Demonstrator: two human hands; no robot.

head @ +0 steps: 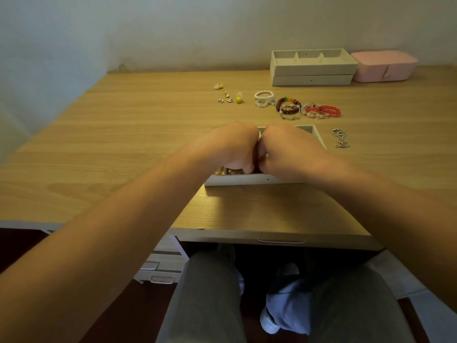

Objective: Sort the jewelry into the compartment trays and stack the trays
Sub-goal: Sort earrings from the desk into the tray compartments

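Observation:
A white compartment tray (257,180) lies on the wooden table in front of me. My left hand (230,147) and my right hand (289,149) hover over it, knuckles touching, fingers curled down into the tray. What the fingertips hold is hidden. Some gold jewelry (222,170) shows in the tray's left compartment. Loose on the table behind lie pearl bracelets (264,97), dark red beaded bracelets (288,107), a bright red bracelet (324,111), a silver chain (341,138) and small earrings (227,99).
Two white trays (311,68) stand stacked at the back right, next to a pink box (383,66). The wall runs behind them. The table's front edge (272,233) is above my knees, and a drawer unit (160,266) stands below left.

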